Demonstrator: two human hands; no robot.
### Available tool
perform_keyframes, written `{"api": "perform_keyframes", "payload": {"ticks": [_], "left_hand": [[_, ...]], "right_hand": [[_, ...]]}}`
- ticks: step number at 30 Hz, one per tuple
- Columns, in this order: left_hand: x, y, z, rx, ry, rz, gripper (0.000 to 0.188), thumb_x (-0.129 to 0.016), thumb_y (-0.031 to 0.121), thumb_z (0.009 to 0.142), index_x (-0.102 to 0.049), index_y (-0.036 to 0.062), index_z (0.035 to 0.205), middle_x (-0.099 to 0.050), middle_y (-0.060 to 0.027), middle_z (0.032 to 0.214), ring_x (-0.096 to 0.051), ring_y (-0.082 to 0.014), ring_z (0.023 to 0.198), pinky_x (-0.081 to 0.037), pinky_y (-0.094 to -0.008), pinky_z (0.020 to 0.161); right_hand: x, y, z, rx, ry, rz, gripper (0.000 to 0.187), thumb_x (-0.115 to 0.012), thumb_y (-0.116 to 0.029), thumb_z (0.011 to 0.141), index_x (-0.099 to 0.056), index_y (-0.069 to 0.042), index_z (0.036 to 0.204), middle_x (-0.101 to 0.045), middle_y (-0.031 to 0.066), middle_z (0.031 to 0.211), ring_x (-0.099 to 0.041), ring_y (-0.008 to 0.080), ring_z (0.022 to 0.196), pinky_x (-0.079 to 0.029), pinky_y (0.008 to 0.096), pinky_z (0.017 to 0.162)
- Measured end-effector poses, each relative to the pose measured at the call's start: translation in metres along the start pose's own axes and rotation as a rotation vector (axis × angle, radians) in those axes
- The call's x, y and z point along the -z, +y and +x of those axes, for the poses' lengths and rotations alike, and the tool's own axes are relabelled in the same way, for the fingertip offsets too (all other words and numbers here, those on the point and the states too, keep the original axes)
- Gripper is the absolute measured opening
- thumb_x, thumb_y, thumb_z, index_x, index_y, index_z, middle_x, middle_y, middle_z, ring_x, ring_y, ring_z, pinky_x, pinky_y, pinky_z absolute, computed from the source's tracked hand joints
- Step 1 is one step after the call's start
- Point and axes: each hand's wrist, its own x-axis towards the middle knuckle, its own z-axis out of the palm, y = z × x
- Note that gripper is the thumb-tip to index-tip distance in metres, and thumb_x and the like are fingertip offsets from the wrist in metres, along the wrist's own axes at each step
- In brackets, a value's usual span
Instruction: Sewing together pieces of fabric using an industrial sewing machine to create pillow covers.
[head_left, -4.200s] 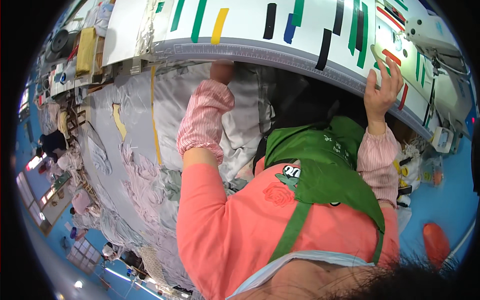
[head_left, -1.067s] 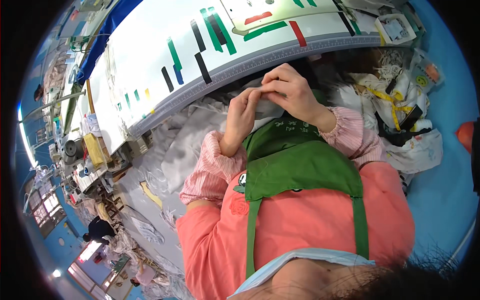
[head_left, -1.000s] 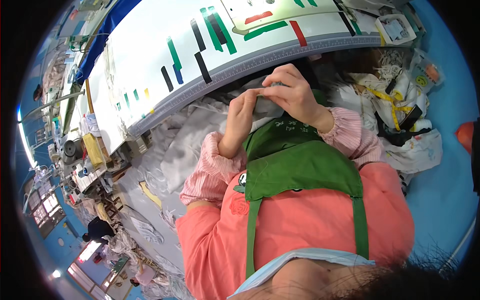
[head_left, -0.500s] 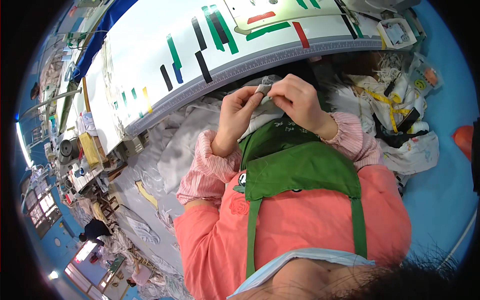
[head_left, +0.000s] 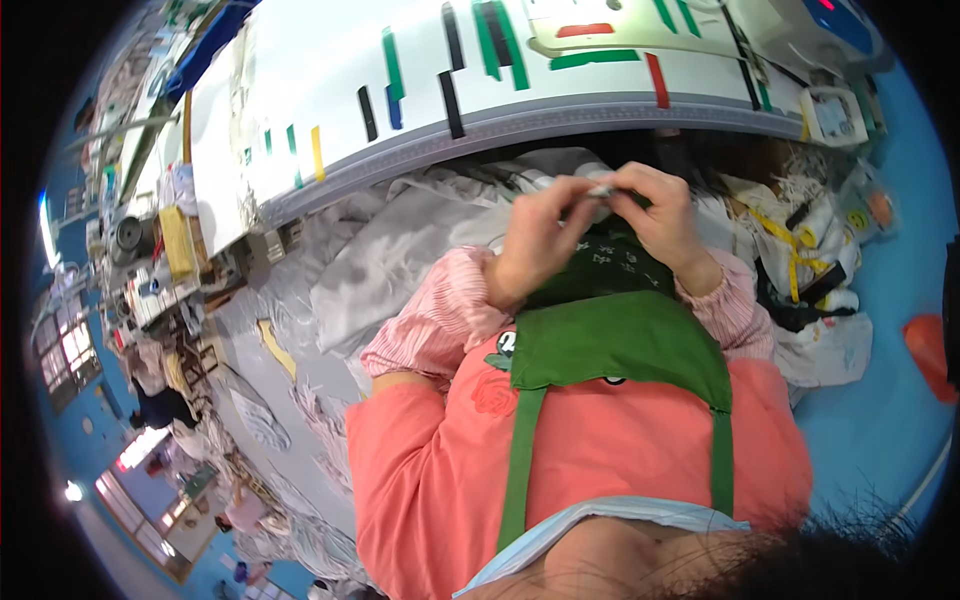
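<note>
My left hand (head_left: 540, 238) and my right hand (head_left: 660, 218) meet over my lap with their fingertips pinched together. Between them is a small bit of pale grey fabric (head_left: 601, 191), mostly covered by the fingers. A large heap of light grey cloth (head_left: 395, 265) spreads to the left of my hands and reaches behind them under the table's edge. Whether the pinched bit joins this heap cannot be made out. Just below the hands lies my green apron (head_left: 620, 335).
Ahead is a white sewing table (head_left: 300, 80) with strips of coloured tape and a ruler along its near edge. A small white box (head_left: 836, 118) sits at its right end. At right are a yellow tape measure (head_left: 800, 255), fabric scraps and a white plastic bag (head_left: 825, 350).
Both hands are slightly further right and lower in view, still pinching together. The fabric between them shows less than before. The whole view has shifted, with the table's edge tilting.
</note>
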Motion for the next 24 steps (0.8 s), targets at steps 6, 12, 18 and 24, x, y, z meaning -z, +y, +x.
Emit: {"api": "perform_keyframes", "payload": {"ticks": [6, 12, 18, 24], "left_hand": [[0.051, -0.11, -0.018, -0.288, 0.267, 0.359, 0.02, -0.065, 0.006, 0.085, -0.063, 0.0059, 0.104, -0.067, -0.0132, 0.101, -0.063, -0.033, 0.088, -0.049, -0.0403, 0.077], [0.187, -0.294, -0.15, 0.719, 0.106, 1.176, 0.039, -0.064, 0.037, 0.084, -0.062, 0.0048, 0.106, -0.059, -0.0188, 0.119, -0.056, -0.0353, 0.107, -0.047, -0.0452, 0.084], [0.16, -0.367, -0.305, 0.867, 0.466, 0.871, 0.048, -0.07, 0.036, 0.079, -0.06, 0.0027, 0.112, -0.056, -0.0222, 0.115, -0.053, -0.0395, 0.109, -0.045, -0.0443, 0.092], [0.17, -0.344, -0.239, 0.853, 0.675, 0.759, 0.044, -0.069, 0.027, 0.078, -0.058, -0.002, 0.11, -0.054, -0.0248, 0.111, -0.054, -0.0415, 0.103, -0.045, -0.0442, 0.09]], "right_hand": [[0.044, 0.014, -0.072, 0.15, 0.299, 0.544, 0.008, -0.06, -0.006, 0.086, -0.057, -0.005, 0.093, -0.058, 0.0126, 0.088, -0.057, 0.026, 0.084, -0.047, 0.0417, 0.081], [0.163, 0.087, -0.157, -0.281, 1.105, 0.596, 0.025, -0.047, -0.017, 0.099, -0.051, -0.005, 0.121, -0.057, 0.0111, 0.119, -0.057, 0.0249, 0.108, -0.046, 0.0419, 0.095], [0.217, 0.162, -0.194, -0.405, 0.941, 0.768, 0.027, -0.043, -0.019, 0.101, -0.052, -0.005, 0.123, -0.057, 0.0124, 0.123, -0.056, 0.0267, 0.112, -0.045, 0.044, 0.098], [0.225, 0.151, -0.183, -0.399, 0.858, 0.765, 0.031, -0.04, -0.024, 0.102, -0.055, -0.005, 0.122, -0.058, 0.0126, 0.125, -0.056, 0.0288, 0.114, -0.042, 0.0487, 0.101]]}}
